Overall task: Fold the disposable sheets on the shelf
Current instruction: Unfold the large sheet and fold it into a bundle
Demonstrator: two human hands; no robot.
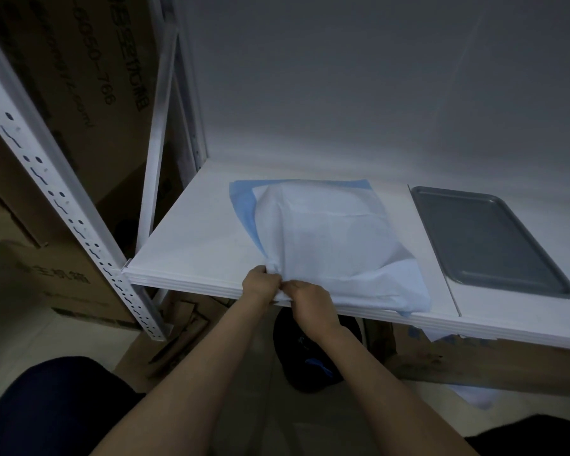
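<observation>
Disposable sheets lie mid-shelf, white over blue, the top one billowed up and its near edge drooping past the front lip. At nine o'clock, cardboard boxes stand behind a perforated upright of the white shelf. At six o'clock from the sheets, the left hand has its fingers pinched on a bunched corner of the white sheet, touching the right hand, whose fingers grip the same edge. At three o'clock, apart from the sheets, a grey tray sits flat.

The tray's contents and the cardboard box print are unreadable.
</observation>
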